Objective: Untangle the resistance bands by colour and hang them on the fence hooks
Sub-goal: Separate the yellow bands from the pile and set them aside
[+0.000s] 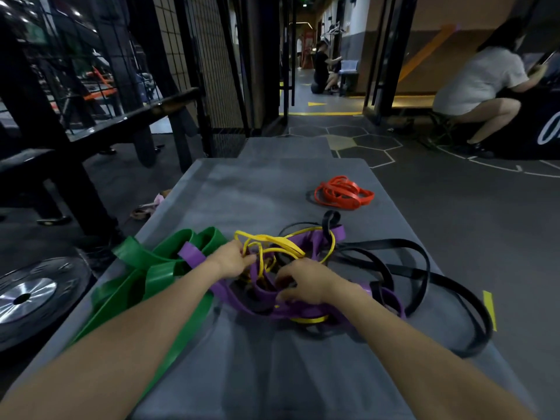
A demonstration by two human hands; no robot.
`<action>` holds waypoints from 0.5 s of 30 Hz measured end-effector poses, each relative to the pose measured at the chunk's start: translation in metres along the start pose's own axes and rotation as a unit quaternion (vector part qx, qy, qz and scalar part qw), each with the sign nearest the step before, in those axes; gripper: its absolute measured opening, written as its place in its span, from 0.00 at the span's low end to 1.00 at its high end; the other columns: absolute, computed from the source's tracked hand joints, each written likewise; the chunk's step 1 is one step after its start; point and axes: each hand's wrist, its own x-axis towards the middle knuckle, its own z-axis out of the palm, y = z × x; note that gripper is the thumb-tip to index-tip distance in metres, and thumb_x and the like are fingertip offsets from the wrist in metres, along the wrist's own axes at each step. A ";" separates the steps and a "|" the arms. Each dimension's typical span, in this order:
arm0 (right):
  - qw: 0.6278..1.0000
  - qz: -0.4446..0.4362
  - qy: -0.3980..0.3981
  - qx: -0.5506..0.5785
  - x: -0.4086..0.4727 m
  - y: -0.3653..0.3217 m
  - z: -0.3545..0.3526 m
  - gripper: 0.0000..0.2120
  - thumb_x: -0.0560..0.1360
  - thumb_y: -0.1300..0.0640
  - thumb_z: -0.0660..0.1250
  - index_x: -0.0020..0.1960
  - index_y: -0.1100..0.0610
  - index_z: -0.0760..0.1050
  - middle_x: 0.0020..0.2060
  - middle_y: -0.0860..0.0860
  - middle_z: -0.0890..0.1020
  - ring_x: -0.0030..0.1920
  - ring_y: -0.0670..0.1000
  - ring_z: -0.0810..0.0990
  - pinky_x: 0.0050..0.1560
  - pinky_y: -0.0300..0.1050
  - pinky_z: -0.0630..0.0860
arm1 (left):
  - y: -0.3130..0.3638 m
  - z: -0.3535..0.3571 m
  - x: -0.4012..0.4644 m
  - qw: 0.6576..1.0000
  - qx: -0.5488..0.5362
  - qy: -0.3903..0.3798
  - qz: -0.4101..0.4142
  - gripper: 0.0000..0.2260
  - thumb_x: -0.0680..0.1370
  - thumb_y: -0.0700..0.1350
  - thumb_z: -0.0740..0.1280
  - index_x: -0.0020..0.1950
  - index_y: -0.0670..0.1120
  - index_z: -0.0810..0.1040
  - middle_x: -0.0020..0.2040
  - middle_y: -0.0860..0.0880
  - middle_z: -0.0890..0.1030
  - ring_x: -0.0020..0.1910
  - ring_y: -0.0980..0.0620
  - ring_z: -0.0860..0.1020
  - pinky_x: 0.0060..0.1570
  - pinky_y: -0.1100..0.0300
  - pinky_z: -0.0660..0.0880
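Observation:
A tangle of resistance bands lies on a grey platform [272,183]. Wide green bands [142,268] spill off its left edge. Purple bands [306,247], thin yellow bands [272,239] and long black bands [424,268] are knotted together in the middle. My left hand [231,259] pinches a yellow band at the knot. My right hand [303,281] grips a purple band just in front of it. A separate coil of red bands [342,192] lies apart at the far right of the platform.
A black wire fence [194,56] and a dark bench frame [91,122] stand at the left. A weight plate [30,298] lies on the floor at lower left. One person [481,83] crouches at the right, another [322,68] in the far corridor.

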 end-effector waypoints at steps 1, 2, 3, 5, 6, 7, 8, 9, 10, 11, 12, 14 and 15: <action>1.000 0.011 0.020 0.003 0.000 0.002 -0.001 0.11 0.73 0.50 0.68 0.53 0.54 0.79 0.53 0.53 0.81 0.55 0.56 0.77 0.53 0.50 0.75 | 0.002 0.000 -0.001 1.000 -0.024 0.000 0.007 0.12 0.78 0.42 0.65 0.51 0.32 0.78 0.35 0.43 0.78 0.41 0.45 0.78 0.39 0.64 0.72; 0.998 0.025 0.054 0.018 0.000 0.003 -0.004 0.10 0.74 0.53 0.67 0.53 0.53 0.80 0.53 0.53 0.82 0.55 0.56 0.77 0.54 0.50 0.75 | 0.004 0.001 -0.002 0.999 -0.034 0.007 -0.005 0.13 0.78 0.42 0.65 0.49 0.30 0.77 0.28 0.47 0.72 0.33 0.46 0.73 0.29 0.70 0.66; 0.994 0.046 0.092 0.040 0.001 0.006 -0.007 0.09 0.74 0.54 0.67 0.52 0.53 0.81 0.51 0.53 0.83 0.55 0.56 0.78 0.53 0.50 0.75 | 0.003 0.001 -0.001 0.998 -0.048 0.023 -0.020 0.14 0.78 0.42 0.65 0.43 0.29 0.77 0.23 0.49 0.67 0.29 0.49 0.67 0.23 0.70 0.62; 0.981 0.090 0.161 0.065 0.002 0.014 -0.015 0.08 0.73 0.56 0.67 0.49 0.54 0.83 0.48 0.53 0.84 0.52 0.55 0.79 0.51 0.49 0.76 | -0.001 0.002 0.000 0.992 -0.108 0.018 -0.066 0.18 0.77 0.45 0.66 0.31 0.36 0.72 0.20 0.52 0.64 0.26 0.52 0.62 0.21 0.68 0.60; 0.974 0.109 0.184 0.068 0.001 0.018 -0.017 0.07 0.73 0.56 0.68 0.47 0.55 0.83 0.46 0.53 0.85 0.50 0.55 0.80 0.50 0.48 0.76 | -0.004 0.003 0.001 0.986 -0.149 0.006 -0.075 0.18 0.77 0.47 0.67 0.30 0.42 0.70 0.22 0.52 0.66 0.27 0.53 0.63 0.23 0.69 0.60; 0.968 0.125 0.207 0.070 0.001 0.022 -0.019 0.06 0.72 0.57 0.68 0.45 0.57 0.83 0.43 0.54 0.85 0.48 0.56 0.80 0.49 0.48 0.75 | -0.005 0.003 0.002 0.979 -0.192 -0.004 -0.073 0.15 0.77 0.48 0.67 0.32 0.44 0.71 0.27 0.50 0.69 0.29 0.54 0.65 0.28 0.69 0.61; 0.959 0.137 0.236 0.071 0.002 0.026 -0.020 0.06 0.72 0.57 0.68 0.41 0.57 0.83 0.40 0.55 0.84 0.46 0.57 0.80 0.50 0.48 0.74 | -0.006 0.002 0.002 0.970 -0.232 -0.008 -0.066 0.12 0.77 0.47 0.66 0.36 0.43 0.72 0.31 0.48 0.71 0.31 0.54 0.66 0.31 0.67 0.63; 0.949 0.151 0.269 0.068 0.002 0.029 -0.022 0.06 0.71 0.57 0.69 0.39 0.57 0.83 0.39 0.56 0.83 0.45 0.59 0.79 0.50 0.47 0.71 | -0.005 -0.001 0.001 0.959 -0.279 -0.002 -0.051 0.11 0.77 0.46 0.66 0.38 0.43 0.73 0.34 0.46 0.72 0.32 0.54 0.67 0.32 0.67 0.65; 0.936 0.172 0.302 0.059 0.002 0.031 -0.024 0.06 0.71 0.56 0.68 0.38 0.55 0.83 0.40 0.56 0.82 0.46 0.60 0.78 0.49 0.47 0.68 | -0.001 -0.007 -0.002 0.944 -0.328 0.003 -0.033 0.09 0.78 0.44 0.65 0.38 0.43 0.74 0.35 0.46 0.72 0.33 0.55 0.67 0.32 0.68 0.66; 0.925 0.192 0.324 0.046 0.002 0.030 -0.027 0.06 0.72 0.55 0.68 0.41 0.53 0.84 0.43 0.55 0.81 0.49 0.61 0.75 0.48 0.46 0.66 | 0.004 -0.014 -0.004 0.926 -0.376 0.000 -0.012 0.08 0.78 0.43 0.64 0.39 0.45 0.75 0.36 0.48 0.73 0.34 0.55 0.69 0.34 0.68 0.68; 0.921 0.207 0.328 0.042 0.004 0.026 -0.029 0.07 0.73 0.54 0.68 0.46 0.53 0.84 0.47 0.55 0.79 0.52 0.62 0.73 0.48 0.47 0.66 | 0.011 -0.021 -0.007 0.914 -0.405 -0.005 0.011 0.06 0.78 0.41 0.63 0.42 0.47 0.76 0.38 0.49 0.75 0.36 0.56 0.71 0.37 0.67 0.70; 0.926 0.194 0.312 0.083 0.010 0.014 -0.036 0.09 0.74 0.54 0.68 0.52 0.53 0.83 0.50 0.56 0.76 0.53 0.59 0.74 0.49 0.47 0.69 | 0.029 -0.034 -0.013 0.913 -0.402 -0.020 0.063 0.08 0.78 0.36 0.61 0.48 0.47 0.77 0.42 0.53 0.78 0.40 0.59 0.75 0.44 0.67 0.71; 0.930 0.172 0.305 0.110 0.014 0.005 -0.039 0.09 0.74 0.55 0.68 0.52 0.54 0.83 0.50 0.57 0.76 0.52 0.58 0.75 0.49 0.47 0.70 | 0.039 -0.038 -0.015 0.917 -0.387 -0.025 0.094 0.11 0.77 0.32 0.59 0.53 0.43 0.78 0.44 0.53 0.78 0.40 0.62 0.76 0.45 0.69 0.70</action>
